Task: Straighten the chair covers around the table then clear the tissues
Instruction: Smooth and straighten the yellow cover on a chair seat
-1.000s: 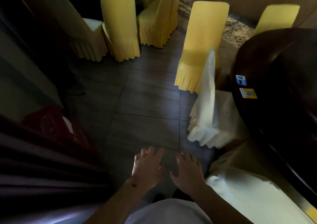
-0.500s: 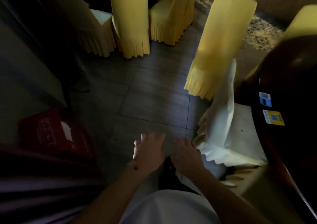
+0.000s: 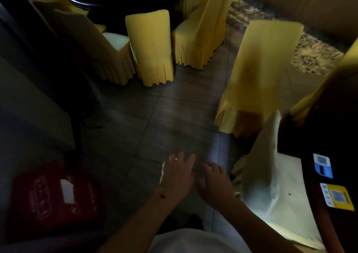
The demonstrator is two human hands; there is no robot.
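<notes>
Both hands, the left hand (image 3: 177,177) and the right hand (image 3: 213,181), hang empty, fingers loose, above the floor (image 3: 155,121). Just right, a pale chair cover (image 3: 271,175) sits rumpled against the dark counter (image 3: 329,136); dim light risks missed creases, and no tissues show.

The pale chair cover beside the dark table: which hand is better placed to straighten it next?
Probably the right hand: it hangs empty right beside the pale chair cover, while the left hand is farther away.

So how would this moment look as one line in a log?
left hand: free, fingers relaxed | right hand: free, holding nothing | pale chair cover: untouched, to the right | table: beside it
</notes>
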